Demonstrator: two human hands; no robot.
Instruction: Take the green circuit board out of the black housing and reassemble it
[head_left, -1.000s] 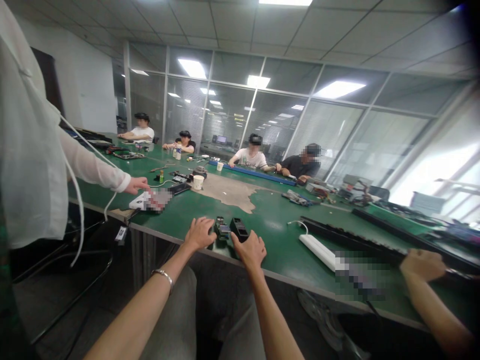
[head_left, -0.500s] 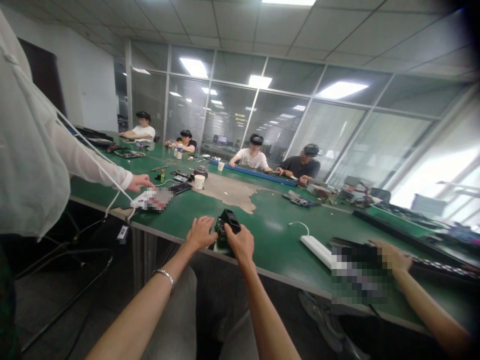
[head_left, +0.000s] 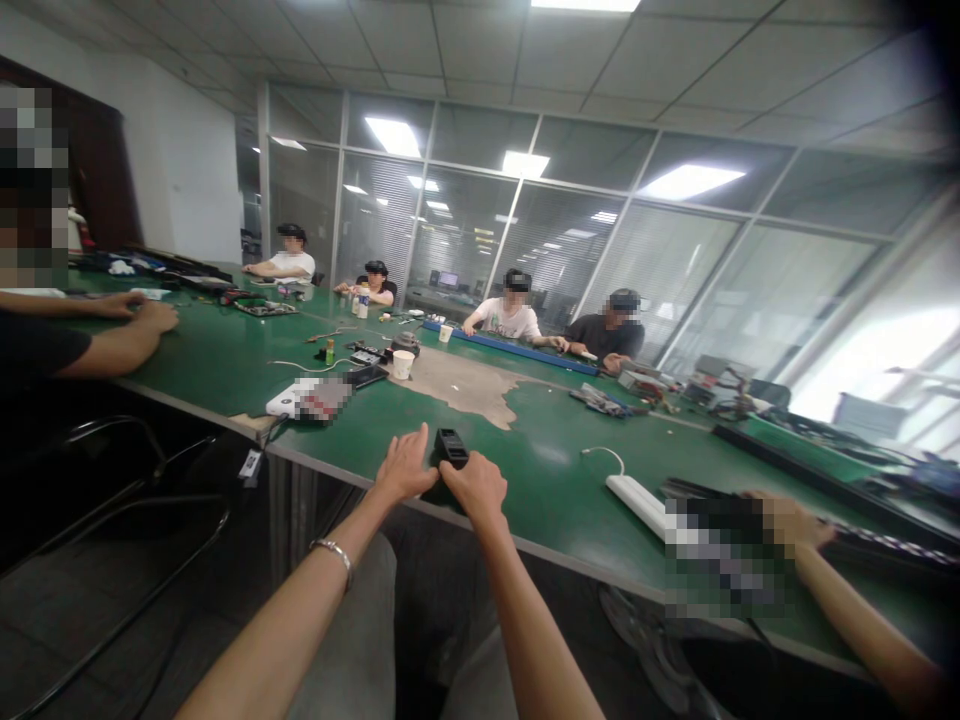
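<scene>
A black boxy plastic housing [head_left: 451, 446] with recessed openings lies near the front edge of the green table. My right hand [head_left: 478, 487] grips its near right side, thumb on top; the lower fingers are hidden behind the hand. My left hand [head_left: 406, 466] is just left of the housing, fingers stretched out and thumb pointing toward it. Nothing shows in the left hand, and whether its thumb touches the housing I cannot tell.
Beyond are a paper cup [head_left: 403, 364] and a bare tan patch [head_left: 457, 385] of tabletop. A white power strip [head_left: 636, 505] lies to the right, beside a co-worker's hand [head_left: 795, 520]. A white box [head_left: 294, 399] sits at left. Several people work around the table.
The housing has turned flatter, and the green circuit board seen beside it is now hidden. My left hand's fingers have straightened. The person standing at the left has gone out of view.
</scene>
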